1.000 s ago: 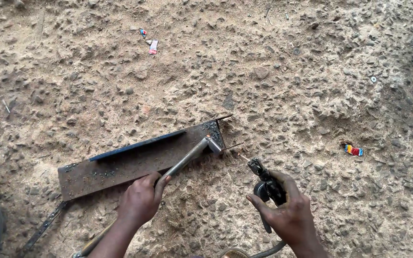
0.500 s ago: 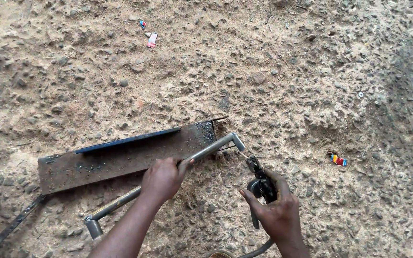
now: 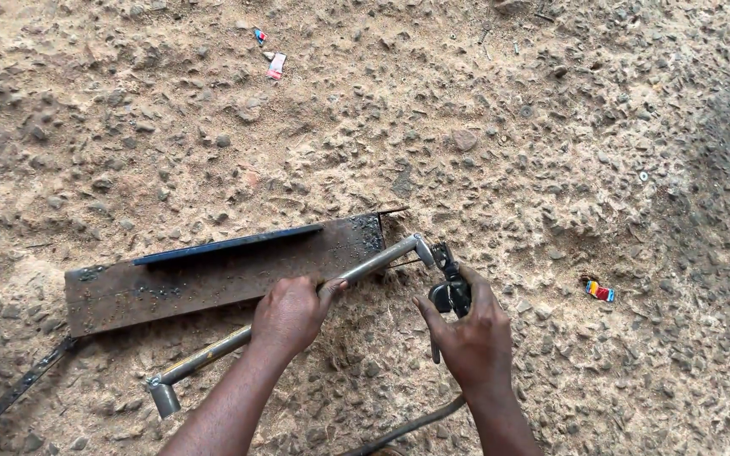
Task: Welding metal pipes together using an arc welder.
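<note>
**Both hands on steel, low over the gravel**

Both of my hands are closed around metal right now. With my left hand (image 3: 291, 314) I have the fingers wrapped round a long grey steel rod (image 3: 297, 306), gripping it near its middle. With my right hand (image 3: 471, 333) I am clenched on a black electrode holder (image 3: 448, 283), thumb pressed along its side, and its tip points up toward the far end of the rod.

Going by size, the biggest thing under me is the rough sandy ground (image 3: 509, 127), packed with pebbles and small stones. On it lies a rusty flat steel plate (image 3: 213, 274), long and narrow, slanting up to the right, with a dark raised strip running along its upper edge. The rod lies along the plate's lower edge, touching or just over it, I cannot tell which. Its right end has a short bent piece just beside the holder's tip; its left end carries a short tube stub resting on the ground below the plate.

A dark flat metal strip (image 3: 10, 397) runs off from the plate's left corner toward the bottom left. A dark cable (image 3: 407, 426) trails down beside my right forearm.

Small bits of litter lie about: a coloured wrapper (image 3: 599, 291) to the right of my right hand, and red-and-white scraps (image 3: 275, 66) well apart near the top.
</note>
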